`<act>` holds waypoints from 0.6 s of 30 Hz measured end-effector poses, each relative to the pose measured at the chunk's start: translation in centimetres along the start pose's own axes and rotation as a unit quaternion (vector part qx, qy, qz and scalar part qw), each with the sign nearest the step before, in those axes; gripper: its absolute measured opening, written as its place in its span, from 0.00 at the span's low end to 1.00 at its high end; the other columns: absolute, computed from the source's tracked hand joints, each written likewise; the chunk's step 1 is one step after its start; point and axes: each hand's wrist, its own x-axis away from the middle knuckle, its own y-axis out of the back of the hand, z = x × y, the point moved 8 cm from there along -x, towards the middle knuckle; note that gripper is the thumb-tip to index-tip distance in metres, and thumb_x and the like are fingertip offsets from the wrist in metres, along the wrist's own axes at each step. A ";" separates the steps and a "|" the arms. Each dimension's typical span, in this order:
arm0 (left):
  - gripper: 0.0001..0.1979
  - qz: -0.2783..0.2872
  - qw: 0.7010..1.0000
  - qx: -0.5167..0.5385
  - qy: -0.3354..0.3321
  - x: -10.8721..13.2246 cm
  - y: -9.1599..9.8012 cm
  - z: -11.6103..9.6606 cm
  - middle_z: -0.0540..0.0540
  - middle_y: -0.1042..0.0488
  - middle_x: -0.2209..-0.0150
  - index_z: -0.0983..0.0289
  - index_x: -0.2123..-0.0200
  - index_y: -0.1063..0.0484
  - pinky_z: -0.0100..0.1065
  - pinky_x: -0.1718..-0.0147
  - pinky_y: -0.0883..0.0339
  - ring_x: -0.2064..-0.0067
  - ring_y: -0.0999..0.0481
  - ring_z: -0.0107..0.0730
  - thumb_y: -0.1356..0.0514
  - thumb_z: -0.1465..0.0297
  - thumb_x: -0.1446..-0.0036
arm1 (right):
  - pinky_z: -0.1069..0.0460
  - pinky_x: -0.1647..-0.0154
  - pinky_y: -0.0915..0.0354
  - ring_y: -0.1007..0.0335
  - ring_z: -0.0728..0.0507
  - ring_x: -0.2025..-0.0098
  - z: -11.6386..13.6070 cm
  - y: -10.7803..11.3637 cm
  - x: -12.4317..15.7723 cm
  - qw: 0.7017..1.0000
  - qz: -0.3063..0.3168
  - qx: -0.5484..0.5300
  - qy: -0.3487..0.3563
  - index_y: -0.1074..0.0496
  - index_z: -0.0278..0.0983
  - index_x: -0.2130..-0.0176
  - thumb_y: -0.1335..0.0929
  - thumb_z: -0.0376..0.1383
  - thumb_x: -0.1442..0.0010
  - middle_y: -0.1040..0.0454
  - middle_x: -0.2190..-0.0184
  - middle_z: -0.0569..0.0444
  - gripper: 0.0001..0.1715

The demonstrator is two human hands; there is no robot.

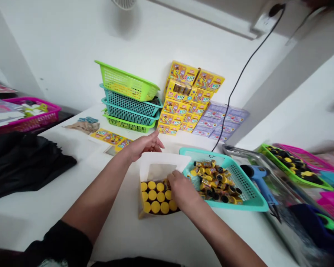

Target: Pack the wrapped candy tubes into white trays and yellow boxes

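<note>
An open box stands on the table in front of me, its white flap raised at the back. Rows of small cylinders with yellow caps fill it, caps facing up. My right hand reaches into the box's back right corner. Its fingers are closed around a small dark cylinder, partly hidden by them. Behind the flap's left end is my left hand, fingers extended and holding nothing I can see. Just right of the box, a turquoise basket holds many loose yellow-and-black cylinders.
Stacked green and blue baskets stand by the wall, beside piled yellow boxes and purple boxes. Flat printed card lies left. A blue glue gun rests on a metal tray. Black cloth lies far left.
</note>
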 end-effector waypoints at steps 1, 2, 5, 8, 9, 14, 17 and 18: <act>0.34 0.012 0.999 0.028 0.015 -0.6 0.2 1.0 0.57 0.24 0.71 0.66 0.68 0.25 0.33 0.69 0.35 0.69 0.26 0.35 0.44 0.38 0.50 | 0.51 0.52 0.38 0.32 0.39 0.51 -0.1 0.0 -0.3 1.000 0.005 0.013 -0.010 0.27 0.29 0.57 0.39 0.22 0.45 0.27 0.57 0.40 0.18; 0.34 0.027 0.998 0.045 0.032 -1.4 0.3 2.2 0.57 0.24 0.72 0.66 0.68 0.25 0.33 0.70 0.35 0.70 0.25 0.36 0.44 0.37 0.52 | 0.50 0.52 0.37 0.32 0.39 0.51 -0.1 -0.3 -0.5 0.999 0.015 0.028 -0.015 0.27 0.29 0.56 0.39 0.23 0.44 0.26 0.56 0.39 0.18; 0.34 0.137 0.985 0.035 0.101 -3.3 -1.2 7.1 0.61 0.23 0.72 0.67 0.68 0.25 0.37 0.71 0.35 0.70 0.24 0.42 0.40 0.39 0.55 | 0.47 0.52 0.36 0.29 0.36 0.52 0.3 -1.5 -1.4 0.997 0.060 0.055 -0.016 0.26 0.28 0.55 0.40 0.24 0.42 0.25 0.57 0.37 0.18; 0.25 0.224 0.965 0.024 0.137 -4.2 -3.3 11.8 0.62 0.22 0.69 0.67 0.67 0.23 0.39 0.68 0.34 0.68 0.24 0.43 0.34 0.49 0.57 | 0.46 0.54 0.35 0.26 0.36 0.54 0.4 -2.2 -2.0 0.995 0.074 0.055 -0.036 0.27 0.28 0.53 0.40 0.24 0.42 0.24 0.58 0.37 0.20; 0.22 0.225 0.965 0.030 0.134 -4.4 -3.8 12.8 0.60 0.22 0.69 0.66 0.67 0.23 0.39 0.67 0.35 0.67 0.25 0.41 0.33 0.54 0.58 | 0.46 0.54 0.35 0.26 0.36 0.54 0.3 -2.2 -2.0 0.995 0.070 0.052 -0.053 0.28 0.28 0.52 0.40 0.24 0.42 0.23 0.57 0.37 0.20; 0.13 0.179 0.977 0.060 0.101 -4.7 -5.1 14.1 0.55 0.23 0.68 0.62 0.70 0.24 0.36 0.65 0.37 0.66 0.29 0.34 0.38 0.60 0.57 | 0.46 0.54 0.35 0.25 0.36 0.54 0.2 -2.2 -1.6 0.992 0.077 0.055 -0.079 0.29 0.27 0.51 0.41 0.23 0.41 0.23 0.57 0.37 0.21; 0.06 0.195 0.975 0.042 0.097 -3.9 -5.9 13.0 0.55 0.24 0.71 0.62 0.74 0.23 0.38 0.66 0.36 0.66 0.28 0.37 0.37 0.70 0.61 | 0.47 0.55 0.35 0.24 0.35 0.55 0.4 -2.6 -1.6 0.995 0.078 0.040 -0.045 0.27 0.29 0.54 0.41 0.23 0.41 0.22 0.59 0.38 0.20; 0.05 0.204 0.974 0.037 0.093 -3.6 -6.2 12.6 0.54 0.24 0.72 0.62 0.75 0.23 0.38 0.65 0.35 0.65 0.27 0.39 0.38 0.72 0.61 | 0.47 0.56 0.35 0.24 0.35 0.55 0.3 -2.7 -1.7 0.996 0.076 0.034 -0.044 0.26 0.29 0.54 0.41 0.23 0.41 0.21 0.59 0.38 0.20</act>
